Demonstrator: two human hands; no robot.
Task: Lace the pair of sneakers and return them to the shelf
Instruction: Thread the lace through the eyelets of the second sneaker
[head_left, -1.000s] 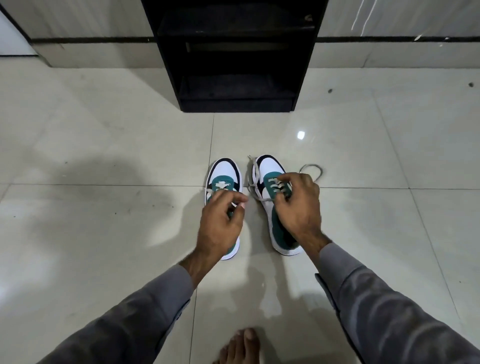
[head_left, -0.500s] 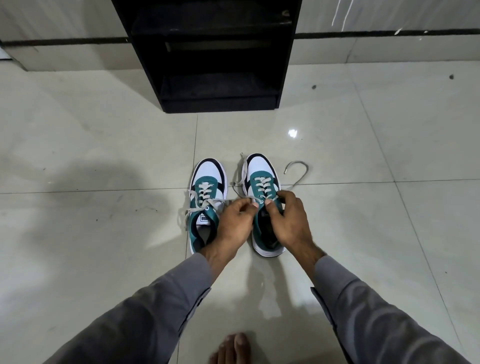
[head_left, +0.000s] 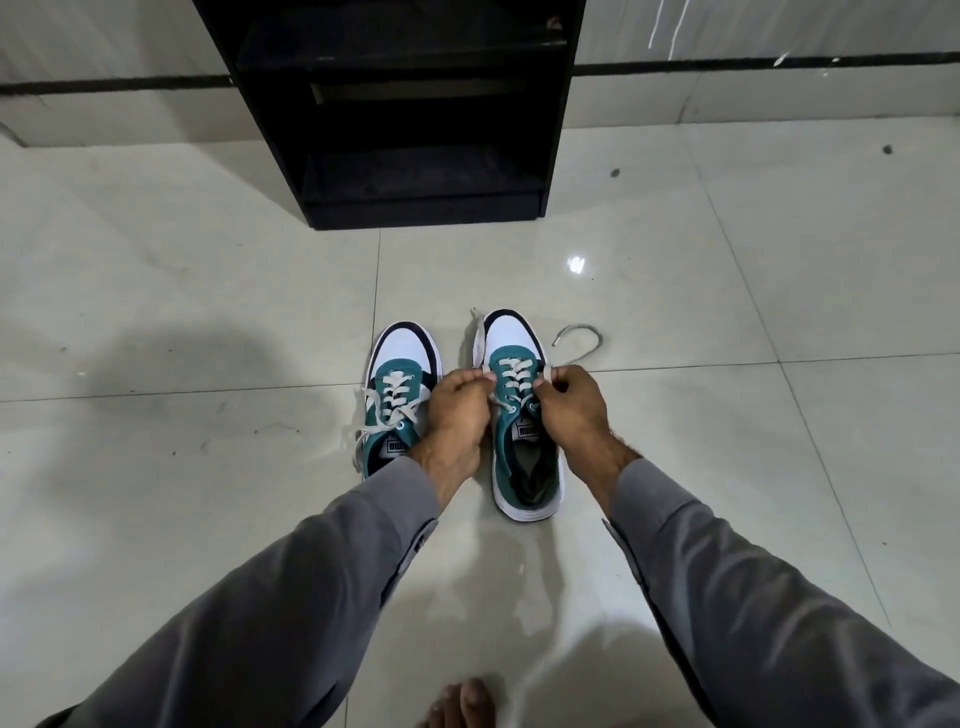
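Observation:
Two teal and white sneakers stand side by side on the tiled floor, toes pointing away from me. The left sneaker (head_left: 397, 384) has white laces threaded, with loose ends trailing off its left side. The right sneaker (head_left: 522, 441) is laced partway up. My left hand (head_left: 457, 410) pinches the lace at that shoe's left side. My right hand (head_left: 569, 410) pinches the lace (head_left: 579, 340) at its right side, and the free end curls on the floor beyond. The black shelf (head_left: 415, 130) stands ahead against the wall.
Glossy pale floor tiles (head_left: 182, 312) spread on all sides of the shoes. A bare foot (head_left: 462, 704) shows at the bottom edge. The shelf's lower compartments look dark, with nothing visible inside. A wall with a dark stripe runs behind the shelf.
Both hands moved from the upper eyelets toward the toe end, each now pinching the lace at one side of the right sneaker. The view shifted closer to the shelf.

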